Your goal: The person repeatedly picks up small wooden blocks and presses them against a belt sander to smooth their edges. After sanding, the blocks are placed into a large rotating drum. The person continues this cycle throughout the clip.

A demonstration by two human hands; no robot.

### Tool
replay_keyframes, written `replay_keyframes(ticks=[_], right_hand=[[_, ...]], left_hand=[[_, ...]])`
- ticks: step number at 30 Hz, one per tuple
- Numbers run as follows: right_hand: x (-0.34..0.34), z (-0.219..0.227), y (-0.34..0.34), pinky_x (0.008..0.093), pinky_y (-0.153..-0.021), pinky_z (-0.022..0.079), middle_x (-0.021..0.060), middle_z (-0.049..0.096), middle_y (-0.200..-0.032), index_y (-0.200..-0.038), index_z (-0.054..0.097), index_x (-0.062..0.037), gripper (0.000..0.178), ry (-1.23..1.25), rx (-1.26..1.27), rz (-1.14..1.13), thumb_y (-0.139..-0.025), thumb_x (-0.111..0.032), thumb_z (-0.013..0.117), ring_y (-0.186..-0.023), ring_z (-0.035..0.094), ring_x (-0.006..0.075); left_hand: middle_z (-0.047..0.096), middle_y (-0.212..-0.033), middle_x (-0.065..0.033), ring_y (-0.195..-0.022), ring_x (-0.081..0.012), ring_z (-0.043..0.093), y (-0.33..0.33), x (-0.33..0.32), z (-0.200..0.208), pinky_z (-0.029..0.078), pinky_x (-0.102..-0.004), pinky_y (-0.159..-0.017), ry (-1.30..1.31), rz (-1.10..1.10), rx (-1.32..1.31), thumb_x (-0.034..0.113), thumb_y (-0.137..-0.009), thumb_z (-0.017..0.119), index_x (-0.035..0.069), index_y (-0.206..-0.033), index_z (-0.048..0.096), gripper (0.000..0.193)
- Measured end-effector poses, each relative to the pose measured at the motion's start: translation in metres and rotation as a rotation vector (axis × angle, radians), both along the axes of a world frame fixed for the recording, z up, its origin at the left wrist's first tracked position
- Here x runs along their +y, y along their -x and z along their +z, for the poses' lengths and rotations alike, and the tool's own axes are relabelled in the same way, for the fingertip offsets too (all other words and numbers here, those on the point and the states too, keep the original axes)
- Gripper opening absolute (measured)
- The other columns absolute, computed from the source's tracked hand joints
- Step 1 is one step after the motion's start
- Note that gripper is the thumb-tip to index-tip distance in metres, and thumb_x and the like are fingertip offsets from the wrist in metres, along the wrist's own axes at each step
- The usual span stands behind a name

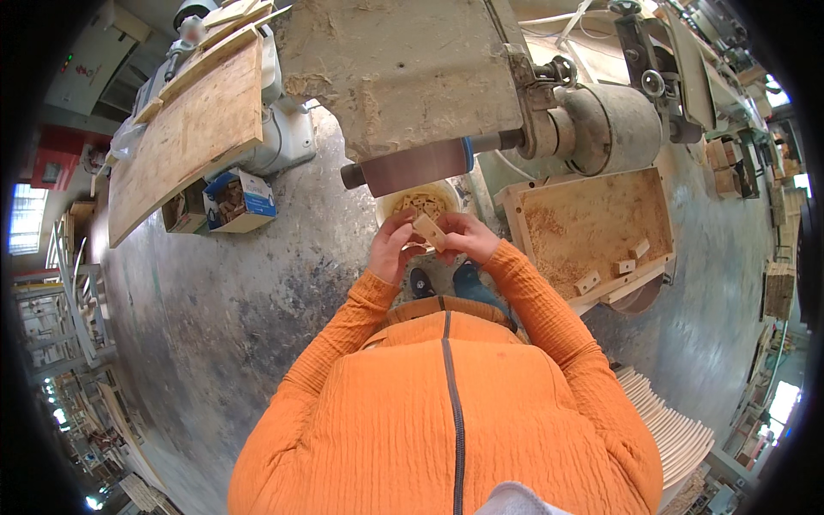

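A small pale wooden block (428, 230) with dark holes in its face is held between my two hands, in front of my waist. My right hand (468, 238) pinches its right side with thumb and fingers. The fingers of my left hand (392, 250) are curled in at its left edge, and part of their grip is hidden. Just beyond the hands stands a pale round bucket (384, 212) with several small wooden pieces in it. Above that is the brownish belt (416, 168) of a sanding machine, running round a roller.
The machine's dusty table (403, 77) and motor (614, 129) stand ahead. A wooden tray (549, 210) with sawdust and a few blocks (587, 282) is at right. Left are a plywood board (193, 129) and a carton (241, 202). Curved wooden slats (661, 421) lie at lower right.
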State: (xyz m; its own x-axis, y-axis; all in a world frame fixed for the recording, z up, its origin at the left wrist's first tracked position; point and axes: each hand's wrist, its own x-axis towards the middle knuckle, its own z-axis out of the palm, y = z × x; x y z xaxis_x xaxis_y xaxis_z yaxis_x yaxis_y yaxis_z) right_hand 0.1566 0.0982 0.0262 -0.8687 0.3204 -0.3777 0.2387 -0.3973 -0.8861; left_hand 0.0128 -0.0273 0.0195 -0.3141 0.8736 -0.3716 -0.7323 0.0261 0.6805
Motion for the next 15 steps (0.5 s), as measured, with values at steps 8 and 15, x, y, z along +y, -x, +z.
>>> replay_keyframes(ticks=[8, 15], right_hand=[[0.011, -0.003, 0.002, 0.022, -0.053, 0.043, 0.0029, 0.057, -0.075, -0.092, 0.059, -0.0001, 0.029, 0.03, -0.115, -0.26, -0.076, -0.025, 0.063, -0.061, 0.051, 0.0089], [-0.004, -0.004, 0.01, 0.0217, -0.054, 0.045, 0.0029, 0.057, -0.073, -0.092, 0.06, 0.0008, 0.035, 0.013, -0.14, -0.272, -0.076, -0.029, 0.066, -0.06, 0.051, 0.009]], left_hand=[[0.06, -0.099, -0.0092, -0.086, -0.0175, 0.06, 0.0, 0.0, -0.018, 0.051, -0.0299, -0.075, 0.118, -0.243, 0.261, 0.009, -0.084, 0.06, 0.0, -0.11, 0.052, 0.029], [0.059, -0.102, -0.0114, -0.092, -0.019, 0.06, -0.001, 0.001, -0.019, 0.051, -0.0299, -0.078, 0.228, -0.26, 0.218, 0.008, -0.084, 0.058, -0.005, -0.111, 0.05, 0.031]])
